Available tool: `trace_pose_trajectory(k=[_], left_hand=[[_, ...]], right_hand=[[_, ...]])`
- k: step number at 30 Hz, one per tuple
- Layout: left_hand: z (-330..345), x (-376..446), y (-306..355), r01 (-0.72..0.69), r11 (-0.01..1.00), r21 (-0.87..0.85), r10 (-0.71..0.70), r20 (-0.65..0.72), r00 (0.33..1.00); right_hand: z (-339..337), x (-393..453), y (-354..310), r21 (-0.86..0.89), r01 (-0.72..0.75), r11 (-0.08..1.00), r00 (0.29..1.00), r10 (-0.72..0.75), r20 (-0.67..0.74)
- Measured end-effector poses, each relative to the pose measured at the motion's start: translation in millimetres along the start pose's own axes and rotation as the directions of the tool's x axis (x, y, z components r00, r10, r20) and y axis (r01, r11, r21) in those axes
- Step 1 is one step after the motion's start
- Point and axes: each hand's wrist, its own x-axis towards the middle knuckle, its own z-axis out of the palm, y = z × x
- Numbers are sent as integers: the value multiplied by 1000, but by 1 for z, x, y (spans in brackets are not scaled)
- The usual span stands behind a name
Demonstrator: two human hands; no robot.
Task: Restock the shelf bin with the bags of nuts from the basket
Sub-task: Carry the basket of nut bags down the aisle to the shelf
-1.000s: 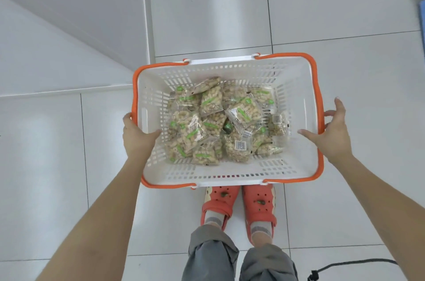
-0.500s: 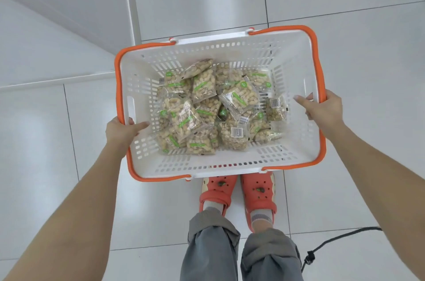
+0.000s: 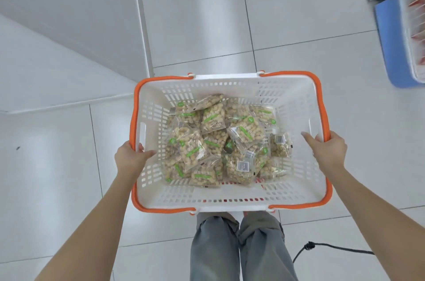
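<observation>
A white slotted basket [image 3: 230,198] with orange handles folded along its rim hangs in front of me above the tiled floor. Several clear bags of nuts [image 3: 220,142] with green labels lie heaped on its bottom. My left hand [image 3: 130,159] grips the basket's left wall, thumb inside and fingers curled over the rim. On the opposite side my right hand [image 3: 327,153] grips the right wall the same way, thumb inside. No shelf bin can be identified in the head view.
White floor tiles lie all around. A white shelf base and upright [image 3: 142,16] run along the left. At the far right stands a blue crate [image 3: 391,39] beside a white wire rack with red packets. A black cable [image 3: 322,248] trails on the floor by my legs.
Both hands closed on the basket's side walls and it came up toward me, hiding my shoes. The view swung, bringing the blue crate into sight at the right.
</observation>
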Motion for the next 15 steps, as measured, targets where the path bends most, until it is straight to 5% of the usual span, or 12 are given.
trace_pose_trajectory(k=[15], left_hand=[[-246, -201, 160, -287, 948, -137, 277, -85, 957]], right_hand=[[-218, -156, -189, 104, 164, 981, 983, -153, -106]])
